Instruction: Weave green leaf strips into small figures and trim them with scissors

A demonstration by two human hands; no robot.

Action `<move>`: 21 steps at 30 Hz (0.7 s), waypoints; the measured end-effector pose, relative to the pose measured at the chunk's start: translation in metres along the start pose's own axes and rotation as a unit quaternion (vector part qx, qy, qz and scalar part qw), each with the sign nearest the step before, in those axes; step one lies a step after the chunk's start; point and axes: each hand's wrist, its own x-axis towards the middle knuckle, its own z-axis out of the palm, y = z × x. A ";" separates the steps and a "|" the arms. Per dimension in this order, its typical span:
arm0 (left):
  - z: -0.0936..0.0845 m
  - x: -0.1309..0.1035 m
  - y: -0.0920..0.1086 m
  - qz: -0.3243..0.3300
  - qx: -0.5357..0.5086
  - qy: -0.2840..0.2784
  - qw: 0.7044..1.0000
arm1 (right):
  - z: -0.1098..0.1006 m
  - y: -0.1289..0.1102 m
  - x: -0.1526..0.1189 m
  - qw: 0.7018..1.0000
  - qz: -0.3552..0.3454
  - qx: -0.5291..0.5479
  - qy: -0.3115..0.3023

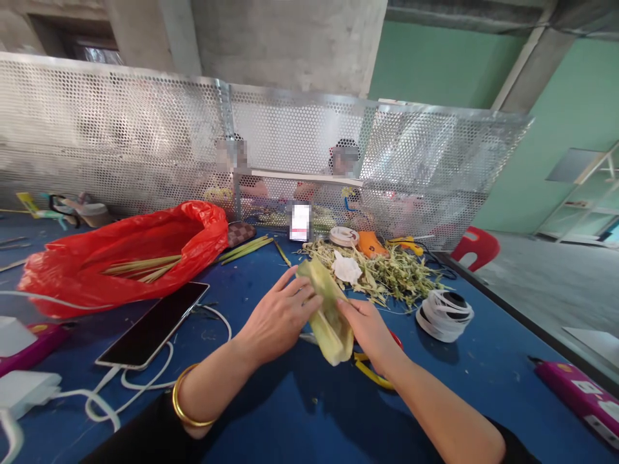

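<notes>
My left hand (283, 316) and my right hand (370, 328) hold a pale green, husk-like piece of plant (333, 335) above the blue table. It looks like corn husk, curled lengthwise into a trough. The left fingers lie curled across its left side, while my right thumb presses its right edge. Partly hidden under my right hand and forearm is a tool with yellow and red handles (374, 377). Just beyond the hands, a heap of pale plant trimmings (406, 274) has a crumpled white tissue (347, 267) on it.
On the left are a red plastic bag (120, 245) of stems, a dark tablet (155, 325) and white cables (145, 386). White tape rolls (443, 316) stand right; a purple box (575, 393) lies nearer. A lit phone (300, 222) leans before a perforated metal screen (300, 129), people behind it.
</notes>
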 end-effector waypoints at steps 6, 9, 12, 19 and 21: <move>-0.007 -0.002 0.006 -0.013 -0.088 0.022 0.996 | -0.006 0.002 0.006 0.995 -0.034 -0.070 0.060; 0.005 -0.005 0.013 -0.082 -0.150 0.087 0.981 | -0.006 0.000 0.007 0.994 -0.017 -0.048 0.098; 0.020 -0.007 0.018 -0.203 -0.172 0.178 0.947 | -0.001 -0.004 0.004 0.995 0.019 0.065 0.077; 0.026 -0.005 0.020 -0.358 -0.549 0.092 0.750 | 0.008 -0.009 -0.003 0.952 0.104 0.287 0.011; 0.021 -0.002 0.021 -0.392 -0.658 0.046 0.642 | 0.009 -0.008 -0.003 0.956 0.099 0.277 -0.013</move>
